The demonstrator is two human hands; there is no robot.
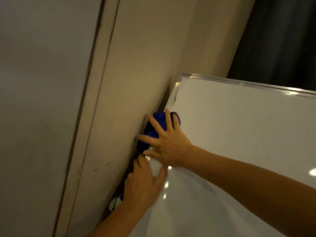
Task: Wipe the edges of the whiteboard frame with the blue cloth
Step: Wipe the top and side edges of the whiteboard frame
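Wall (145,65), 1 whiteboard (239,134), 1 blue cloth (158,124), left hand (142,183), right hand (171,144)

A deep-blue cloth (156,129) is seen bunched over the left edge of the whiteboard frame (172,95), partway down it. The frame is formed of narrow, shiny silver strips bordering a glossy white board.

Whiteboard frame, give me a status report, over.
Right hand flat, pressing blue cloth on whiteboard frame, left edge. Left hand grips frame below. Wall tight alongside.
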